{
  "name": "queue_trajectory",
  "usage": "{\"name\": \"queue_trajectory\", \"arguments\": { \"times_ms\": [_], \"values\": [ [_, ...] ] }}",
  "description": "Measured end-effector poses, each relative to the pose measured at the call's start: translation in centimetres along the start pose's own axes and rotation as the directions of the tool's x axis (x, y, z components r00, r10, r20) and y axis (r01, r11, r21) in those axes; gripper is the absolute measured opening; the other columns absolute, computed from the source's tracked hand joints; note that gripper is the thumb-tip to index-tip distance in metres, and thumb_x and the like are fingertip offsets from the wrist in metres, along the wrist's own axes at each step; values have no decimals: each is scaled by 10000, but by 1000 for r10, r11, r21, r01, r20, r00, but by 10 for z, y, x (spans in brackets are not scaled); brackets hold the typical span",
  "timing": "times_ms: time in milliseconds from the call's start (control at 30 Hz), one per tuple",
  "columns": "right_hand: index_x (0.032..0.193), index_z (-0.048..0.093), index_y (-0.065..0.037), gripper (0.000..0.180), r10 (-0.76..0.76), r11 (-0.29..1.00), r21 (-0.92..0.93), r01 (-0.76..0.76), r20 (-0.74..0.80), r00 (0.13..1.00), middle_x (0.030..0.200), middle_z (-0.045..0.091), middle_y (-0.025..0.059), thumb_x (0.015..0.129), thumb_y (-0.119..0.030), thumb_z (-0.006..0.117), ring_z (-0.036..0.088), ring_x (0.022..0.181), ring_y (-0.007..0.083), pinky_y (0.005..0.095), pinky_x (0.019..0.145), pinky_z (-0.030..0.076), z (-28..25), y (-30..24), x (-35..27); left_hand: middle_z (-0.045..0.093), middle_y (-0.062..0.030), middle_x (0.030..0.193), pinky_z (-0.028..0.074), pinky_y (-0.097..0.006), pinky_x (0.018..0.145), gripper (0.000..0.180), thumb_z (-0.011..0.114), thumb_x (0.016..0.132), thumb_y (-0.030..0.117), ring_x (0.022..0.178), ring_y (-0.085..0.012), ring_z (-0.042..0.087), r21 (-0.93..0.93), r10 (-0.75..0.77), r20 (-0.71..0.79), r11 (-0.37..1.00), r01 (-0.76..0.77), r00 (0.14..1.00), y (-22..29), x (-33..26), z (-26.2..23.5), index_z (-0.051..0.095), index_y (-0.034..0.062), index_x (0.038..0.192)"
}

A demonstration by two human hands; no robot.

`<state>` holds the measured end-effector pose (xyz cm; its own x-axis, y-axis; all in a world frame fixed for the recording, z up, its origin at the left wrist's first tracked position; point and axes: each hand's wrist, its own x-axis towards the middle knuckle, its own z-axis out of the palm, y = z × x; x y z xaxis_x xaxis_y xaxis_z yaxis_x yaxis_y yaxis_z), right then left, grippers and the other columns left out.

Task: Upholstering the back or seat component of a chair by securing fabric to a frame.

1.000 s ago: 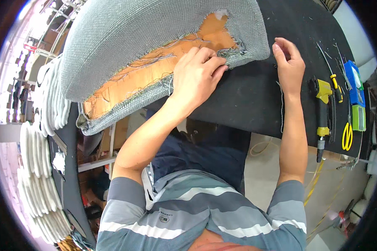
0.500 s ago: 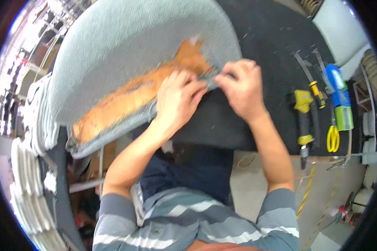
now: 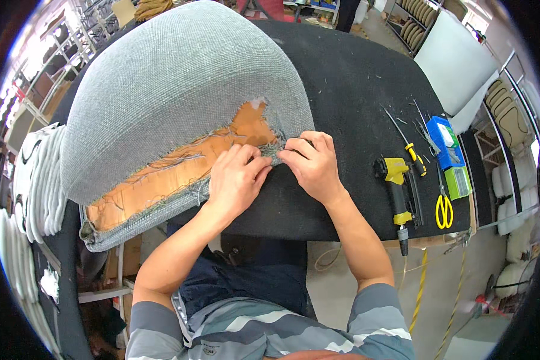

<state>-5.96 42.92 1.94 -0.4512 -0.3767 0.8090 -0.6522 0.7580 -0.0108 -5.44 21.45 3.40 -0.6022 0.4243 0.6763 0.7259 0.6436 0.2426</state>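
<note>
A chair part (image 3: pixel 186 72) covered in grey woven fabric lies on the black worktable, its bare wooden underside (image 3: pixel 162 171) facing me. Ragged fabric edges with loose threads run along the wood. At the near right corner, my left hand (image 3: pixel 237 180) pinches the grey fabric edge (image 3: pixel 273 150), its palm resting over the near rim. Just right of it, my right hand (image 3: pixel 315 165) has thumb and fingers closed on the same folded fabric. The fingertips of both hands nearly meet, and they partly hide the fabric there.
To the right on the worktable (image 3: pixel 354 78) lie a yellow-and-black staple gun (image 3: pixel 396 186), a yellow-handled screwdriver (image 3: pixel 413 156), yellow scissors (image 3: pixel 443 210), and blue (image 3: pixel 443 141) and green (image 3: pixel 459 182) boxes. Stacked pale padded pieces (image 3: pixel 42 186) stand at the left.
The whole view has shifted, so the chair part and tools sit lower and further left, with more background showing. Both hands remain at the same fabric corner.
</note>
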Motion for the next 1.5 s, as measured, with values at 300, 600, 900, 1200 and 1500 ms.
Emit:
{"name": "queue_trajectory", "arguments": {
  "times_ms": [300,600,900,1200,1500],
  "values": [
    [877,760,-156,107,9,1000,-21,-9,5,1000,998,688,-49,770,-149,758,596,1034,203,396,927,455,-3,-6,0,625,-28,1000,469,-405,765,282,832,781,127,898,-261,604,95,-4,36,995,1,999,-11,-34,-35,736,150,1045],
    [865,754,-158,80,-26,997,-64,34,119,993,985,690,-12,787,-175,756,617,1019,242,438,938,458,-2,-7,4,649,-85,1010,486,-428,828,252,852,767,133,957,-313,620,151,-127,35,981,120,991,-34,-72,-102,766,123,1004],
    [952,774,-116,136,38,999,-15,-37,100,994,1021,708,-5,821,-98,803,599,1049,255,399,937,455,-2,-3,2,648,-126,1177,524,-430,934,450,852,791,195,1071,-322,640,-36,-285,134,956,293,949,-65,-95,-148,752,139,1226],
    [968,768,-110,149,47,999,-21,-44,123,991,1021,706,-1,824,-94,805,595,1045,256,397,936,451,-2,-13,2,691,-54,1041,547,-409,847,286,811,834,163,959,-283,680,-48,-101,247,992,116,964,-73,-90,-130,766,169,1116],
    [953,766,-113,154,51,999,-6,-50,104,993,1021,705,-5,807,-95,812,602,1031,251,398,930,449,-4,-5,3,716,-88,1021,553,-419,833,156,761,889,160,953,-310,686,331,-322,-104,881,338,941,-67,-72,-121,765,98,1032]
  ]
}}
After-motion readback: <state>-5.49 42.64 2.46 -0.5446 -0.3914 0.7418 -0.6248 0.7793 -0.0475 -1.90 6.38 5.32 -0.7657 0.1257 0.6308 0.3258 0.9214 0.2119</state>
